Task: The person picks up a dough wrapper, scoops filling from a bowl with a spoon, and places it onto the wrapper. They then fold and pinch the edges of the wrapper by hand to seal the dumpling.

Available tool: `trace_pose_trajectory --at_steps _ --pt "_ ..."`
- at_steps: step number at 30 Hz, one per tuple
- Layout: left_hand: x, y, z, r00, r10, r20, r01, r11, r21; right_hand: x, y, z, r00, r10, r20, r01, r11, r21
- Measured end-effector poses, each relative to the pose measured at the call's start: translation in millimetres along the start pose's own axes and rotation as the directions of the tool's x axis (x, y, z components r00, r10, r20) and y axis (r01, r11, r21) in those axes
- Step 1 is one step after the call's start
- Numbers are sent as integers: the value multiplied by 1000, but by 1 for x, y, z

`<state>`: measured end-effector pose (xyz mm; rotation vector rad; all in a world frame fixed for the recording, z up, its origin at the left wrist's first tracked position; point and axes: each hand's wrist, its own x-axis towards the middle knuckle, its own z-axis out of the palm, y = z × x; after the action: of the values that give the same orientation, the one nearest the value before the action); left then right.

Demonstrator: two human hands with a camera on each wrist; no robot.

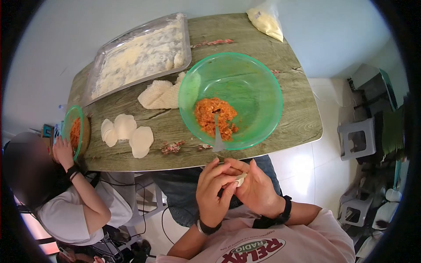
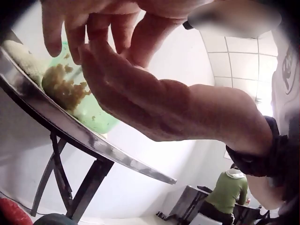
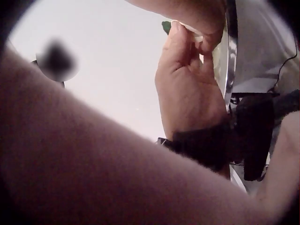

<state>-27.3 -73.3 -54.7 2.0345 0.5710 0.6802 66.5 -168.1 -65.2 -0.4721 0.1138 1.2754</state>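
Observation:
A small piece of pale dough (image 1: 240, 179) is between the two hands, just off the table's front edge. My left hand (image 1: 214, 193) pinches it between thumb and fingers. The right hand (image 1: 262, 188) is beside it, palm up, its fingers reaching to the dough and its thumb raised. In the right wrist view the dough (image 3: 193, 32) shows at the left hand's (image 3: 190, 86) fingertips. In front stands a green bowl (image 1: 258, 96) with orange filling (image 1: 210, 115) and a metal spoon (image 1: 218, 133) in it. Several round dough wrappers (image 1: 141, 141) lie left of the bowl.
A floured metal tray (image 1: 140, 55) fills the table's back left, with a cream cloth (image 1: 160, 95) between it and the bowl. A bag of pale powder (image 1: 265, 22) sits at the back right. At the left, another person (image 1: 87, 210) reaches to a smaller green bowl (image 1: 79, 151).

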Motion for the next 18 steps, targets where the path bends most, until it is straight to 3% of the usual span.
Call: trace_pose_trajectory --at_steps 10,13,14,15,16,18 --pt "4 -6 -9 998 52 -47 -54 998 -42 2 -2 8 997 33 71 -26 994 -105" --pt "9 -3 -21 997 41 -61 -43 999 -29 2 -2 10 1000 16 -2 -16 992 -122" --pt "9 -1 -26 978 -198 -68 163 922 -350 2 -3 6 999 23 -34 -28 989 -145" --pt "9 -1 -32 910 -414 5 324 706 -630 1 -5 3 997 28 -68 -39 985 -168" --pt "9 -14 -41 921 -388 -24 306 763 -570 -1 -9 3 998 28 -63 -38 984 -171" --pt "22 -19 -63 891 -453 7 338 654 -677 -7 -18 3 995 56 -77 -79 938 -336"
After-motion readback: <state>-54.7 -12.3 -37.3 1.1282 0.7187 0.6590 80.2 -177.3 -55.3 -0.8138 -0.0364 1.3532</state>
